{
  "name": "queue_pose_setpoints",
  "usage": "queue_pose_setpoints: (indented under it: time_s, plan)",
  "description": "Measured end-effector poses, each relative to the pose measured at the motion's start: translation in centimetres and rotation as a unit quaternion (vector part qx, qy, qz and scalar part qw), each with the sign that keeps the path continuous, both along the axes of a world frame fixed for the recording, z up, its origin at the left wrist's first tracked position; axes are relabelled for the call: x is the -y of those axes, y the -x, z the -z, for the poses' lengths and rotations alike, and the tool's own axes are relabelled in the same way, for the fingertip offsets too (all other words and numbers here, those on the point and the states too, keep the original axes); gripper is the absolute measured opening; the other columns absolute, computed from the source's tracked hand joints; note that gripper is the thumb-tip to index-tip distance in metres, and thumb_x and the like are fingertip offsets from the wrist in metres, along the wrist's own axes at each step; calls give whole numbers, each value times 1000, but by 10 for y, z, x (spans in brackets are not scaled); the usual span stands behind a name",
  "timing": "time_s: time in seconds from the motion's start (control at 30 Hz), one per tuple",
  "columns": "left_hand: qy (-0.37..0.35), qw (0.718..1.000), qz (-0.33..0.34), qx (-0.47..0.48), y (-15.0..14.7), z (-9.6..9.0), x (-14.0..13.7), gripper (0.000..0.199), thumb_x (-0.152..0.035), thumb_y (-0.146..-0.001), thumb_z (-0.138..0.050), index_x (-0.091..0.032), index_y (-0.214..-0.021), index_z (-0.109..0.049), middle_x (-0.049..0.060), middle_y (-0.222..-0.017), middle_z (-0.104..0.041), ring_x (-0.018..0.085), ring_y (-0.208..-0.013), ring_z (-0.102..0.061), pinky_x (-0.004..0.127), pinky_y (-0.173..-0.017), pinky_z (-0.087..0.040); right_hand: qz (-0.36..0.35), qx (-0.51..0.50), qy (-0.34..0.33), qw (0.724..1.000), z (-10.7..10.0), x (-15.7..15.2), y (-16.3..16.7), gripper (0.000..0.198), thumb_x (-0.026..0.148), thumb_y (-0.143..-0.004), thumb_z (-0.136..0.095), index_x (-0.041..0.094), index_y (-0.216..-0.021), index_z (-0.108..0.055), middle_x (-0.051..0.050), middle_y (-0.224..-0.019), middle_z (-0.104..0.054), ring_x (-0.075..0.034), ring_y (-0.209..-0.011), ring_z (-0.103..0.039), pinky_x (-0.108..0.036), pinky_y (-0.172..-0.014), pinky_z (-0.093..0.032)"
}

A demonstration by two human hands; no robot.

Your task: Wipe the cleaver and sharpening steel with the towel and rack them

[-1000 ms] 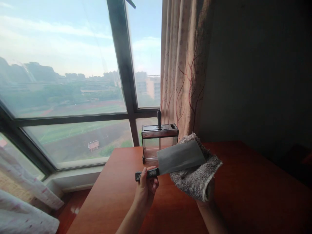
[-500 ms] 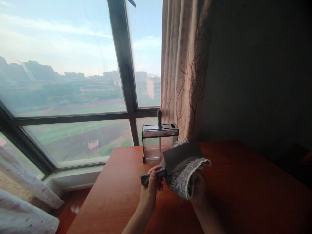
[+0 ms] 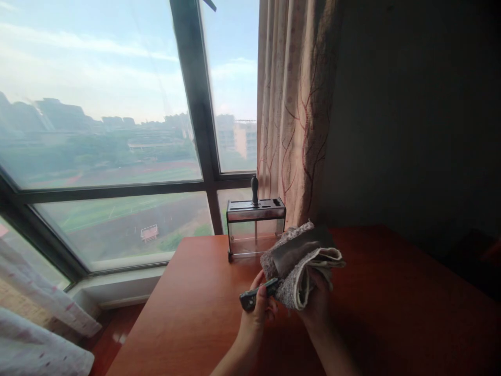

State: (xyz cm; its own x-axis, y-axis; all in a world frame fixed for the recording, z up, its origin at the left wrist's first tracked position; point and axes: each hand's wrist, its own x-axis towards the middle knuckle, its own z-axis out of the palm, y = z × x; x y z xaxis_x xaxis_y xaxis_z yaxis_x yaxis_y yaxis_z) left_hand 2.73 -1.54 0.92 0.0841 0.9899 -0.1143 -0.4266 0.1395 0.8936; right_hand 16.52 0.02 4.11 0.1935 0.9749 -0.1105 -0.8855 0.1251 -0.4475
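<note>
My left hand is closed around the black handle of a cleaver, whose wide dark blade points up to the right. A fuzzy grey cloth with a pale edge is folded about the blade, showing on both sides of it. My right hand grips the cloth from below and to the right; its fingers are partly hidden by the folds. Beyond the cloth stands a clear-sided knife block with a dark top, and one dark-handled knife sits upright in it.
The reddish-brown wooden table reaches from below my arms to the window. A patterned curtain hangs behind the knife block. Another light curtain is at lower left. A dark wall lies to the right.
Both hands have shifted slightly right with the cleaver and cloth. The cloth now covers more of the blade near the handle, and the blade shows a narrower face.
</note>
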Motion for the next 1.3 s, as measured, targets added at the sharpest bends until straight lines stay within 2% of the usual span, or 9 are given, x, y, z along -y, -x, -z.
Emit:
queue_pose_setpoints:
  time_s: [0.13,0.23,0.33,0.47,0.57,0.73,0.97,1.17,1.3]
  plan:
    - [-7,1000,-23,-9,-3,2,5,82,-67,-70,-64,-25,-136,-42,6,-87,-69,12,-46,-55,23,-40,-41,-53,24,18,998,6,4,18,17,30,-66,-77,24,-81,-72,2,-78,-76,-22,-76,-71,-37,-74,-58]
    - [-5,999,-40,-21,0,-3,5,77,-65,-69,-66,-24,-131,-48,9,-93,-70,18,-64,-63,24,-49,-47,-98,48,26,994,9,6,26,20,30,-67,-78,23,-85,-72,2,-79,-75,-22,-77,-71,-36,-73,-58]
    - [-7,998,-47,-38,3,-9,3,73,-62,-70,-68,-23,-130,-51,10,-97,-69,22,-73,-64,25,-50,-48,-78,59,33,995,9,3,29,22,28,-68,-79,24,-88,-71,4,-80,-75,-20,-79,-71,-33,-75,-58]
    - [-38,997,-44,-56,5,-15,1,75,-54,-68,-74,-23,-132,-51,12,-106,-66,18,-66,-62,23,-46,-44,-52,49,29,997,8,-7,16,20,30,-71,-76,22,-88,-71,3,-82,-75,-18,-75,-70,-33,-76,-57]
    - [-52,996,-28,-72,6,-19,1,78,-55,-69,-73,-20,-134,-49,12,-101,-66,13,-55,-57,22,-42,-40,-38,30,19,999,6,-16,-7,16,36,-74,-72,21,-81,-70,2,-80,-75,-19,-75,-70,-34,-74,-58]
    - [-56,996,-3,-73,9,-24,3,68,-53,-71,-72,-18,-127,-55,10,-93,-66,11,-54,-56,22,-45,-40,49,12,24,998,6,-23,-52,9,32,-72,-69,26,-80,-69,5,-78,-74,-19,-80,-70,-35,-78,-58]
    - [-56,995,48,-74,0,-8,4,64,-55,-67,-74,-16,-116,-63,7,-75,-66,12,-50,-53,23,-47,-38,71,-12,21,997,3,-17,-79,18,37,-75,-63,27,-89,-69,4,-90,-75,-19,-89,-69,-37,-84,-56]
    - [-38,997,53,-49,2,1,-4,77,-61,-67,-71,-16,-128,-55,8,-74,-66,13,-51,-52,23,-44,-37,61,2,15,998,3,-15,-61,18,40,-75,-63,30,-88,-70,4,-87,-75,-22,-91,-69,-41,-83,-56]
    - [-34,999,23,-22,4,2,-7,85,-61,-63,-74,-22,-134,-50,15,-102,-66,13,-57,-55,23,-44,-40,-3,7,-10,1000,6,-15,-30,14,40,-74,-67,31,-84,-70,5,-83,-75,-22,-91,-69,-40,-85,-56]
